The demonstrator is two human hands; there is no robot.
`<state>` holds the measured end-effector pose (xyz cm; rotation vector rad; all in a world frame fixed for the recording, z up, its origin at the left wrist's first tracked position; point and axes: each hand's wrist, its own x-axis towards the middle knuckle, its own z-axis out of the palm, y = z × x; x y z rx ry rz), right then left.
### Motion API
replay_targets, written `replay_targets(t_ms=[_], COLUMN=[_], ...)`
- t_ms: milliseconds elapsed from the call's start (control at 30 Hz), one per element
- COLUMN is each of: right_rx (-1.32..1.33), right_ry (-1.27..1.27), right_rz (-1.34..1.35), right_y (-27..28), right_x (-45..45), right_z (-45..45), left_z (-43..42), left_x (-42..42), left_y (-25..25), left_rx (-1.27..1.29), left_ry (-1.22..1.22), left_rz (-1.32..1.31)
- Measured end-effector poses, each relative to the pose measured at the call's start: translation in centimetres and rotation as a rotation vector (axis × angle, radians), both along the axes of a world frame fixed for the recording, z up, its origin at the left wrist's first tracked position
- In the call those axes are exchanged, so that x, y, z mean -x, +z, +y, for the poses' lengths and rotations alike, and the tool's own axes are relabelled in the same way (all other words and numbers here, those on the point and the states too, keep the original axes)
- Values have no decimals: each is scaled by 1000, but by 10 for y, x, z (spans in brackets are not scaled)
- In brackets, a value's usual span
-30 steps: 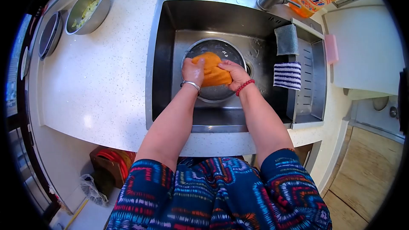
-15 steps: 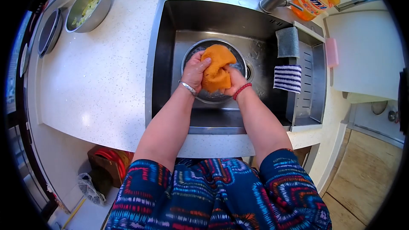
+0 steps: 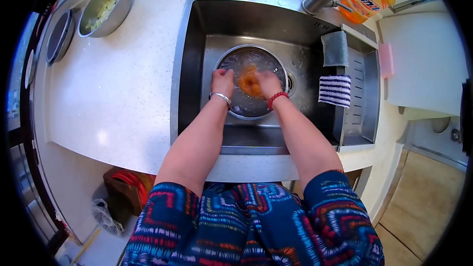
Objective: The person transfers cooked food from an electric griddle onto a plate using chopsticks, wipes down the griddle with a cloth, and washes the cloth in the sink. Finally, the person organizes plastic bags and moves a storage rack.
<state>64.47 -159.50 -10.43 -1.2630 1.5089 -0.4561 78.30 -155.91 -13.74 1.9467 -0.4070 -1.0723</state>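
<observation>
An orange cloth (image 3: 250, 80) lies bunched and mostly under water in a round metal basin (image 3: 231, 112), which stands in the sink. At the basin's left side is my left hand (image 3: 222, 82), its fingers curled closed; whether anything is pinched in them is hidden. My right hand (image 3: 268, 83), smeared by motion, grips the right side of the cloth. A silver bracelet (image 3: 220, 97) circles my left wrist, and a red bead bracelet (image 3: 278, 99) my right.
The steel sink (image 3: 192, 69) has a drain right of the basin. A grey cloth (image 3: 335, 49) and a striped cloth (image 3: 335, 90) hang on its right divider. The faucet (image 3: 320, 0) and orange detergent bottle (image 3: 367, 2) stand behind. A bowl of chopped food (image 3: 111, 17) sits left.
The orange cloth has gone from spread and raised in both hands to bunched down in the water. My left hand has come away from its visible part.
</observation>
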Motion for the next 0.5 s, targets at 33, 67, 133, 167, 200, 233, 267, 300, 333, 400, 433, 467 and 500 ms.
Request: replay_targets(t_ms=[33,67,133,167,200,233,267,300,333,400,433,467,500], right_rx=[-18,-37,310,379,448,449,431,413,412,226,403,401,519], right_ry=[-33,32,215,264,311,305,262,220,217,154,117,118,87], right_rz=[-151,-231,-95,24,143,139,141,144,145,259,258,261,211], right_y=[17,68,76,98,113,111,107,101,95,75,61,62,62], right_x=[-20,-35,-51,-57,-63,-68,-72,-73,-69,-59,-56,-57,-60], right_z=[5,19,40,52,59,59,57,54,42,9,4,6,9], left_z=[1,1,7,15,21,22,22,21,18,12,10,9,9], left_x=[2,0,-8,-14,-18,-16,-10,1,10,19,19,18,17], left_y=[-8,-15,-16,-9,-4,1,12,31,47,68,75,80,84], left_rx=[1,130,254,388,523,692,689,554,418,287,162,160,127], left_ry=[5,-22,-54,-138,-225,-271,-275,-37,189,141,100,100,111], left_rz=[11,439,862,1064,1262,1497,1496,1345,1181,1121,1060,1062,1040])
